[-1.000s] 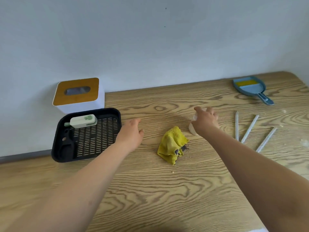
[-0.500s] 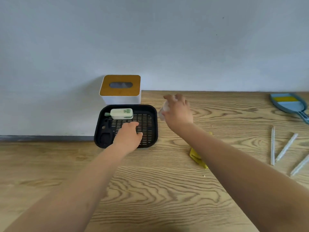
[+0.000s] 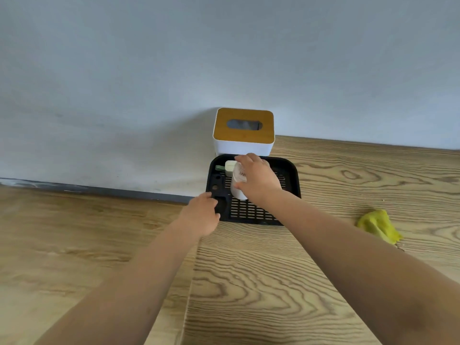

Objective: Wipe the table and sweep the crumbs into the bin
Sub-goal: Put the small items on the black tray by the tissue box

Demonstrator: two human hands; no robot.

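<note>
Head view, the only one: the right hand [image 3: 258, 180] is curled around a small white translucent plastic cup [image 3: 238, 181], fingers over its top and thumb at its lower side, holding it tilted above the black slotted plastic tray [image 3: 290, 175]. The cup's lower end sits close to the tray's grid; whether it touches cannot be told. Just behind the cup, a pale cream rectangular brush with a green tip [image 3: 227, 168] lies in the tray's far left corner, partly hidden by the hand.

The left hand [image 3: 202, 215] rests at the tray's near left corner with its fingers bent over the rim. It grips the rim loosely at most; how firmly it is closed cannot be told, and it carries nothing else.

Behind the tray, against the grey wall [image 3: 149, 83], stands a white box-shaped bin with a slotted wooden lid [image 3: 244, 130]. It touches or nearly touches the tray's far edge.

On the wood-grain table [image 3: 273, 282], a crumpled yellow cloth [image 3: 378, 225] lies well to the right of the tray, apart from both hands. A few small crumbs [image 3: 400, 248] show just beside the cloth's near edge.
</note>
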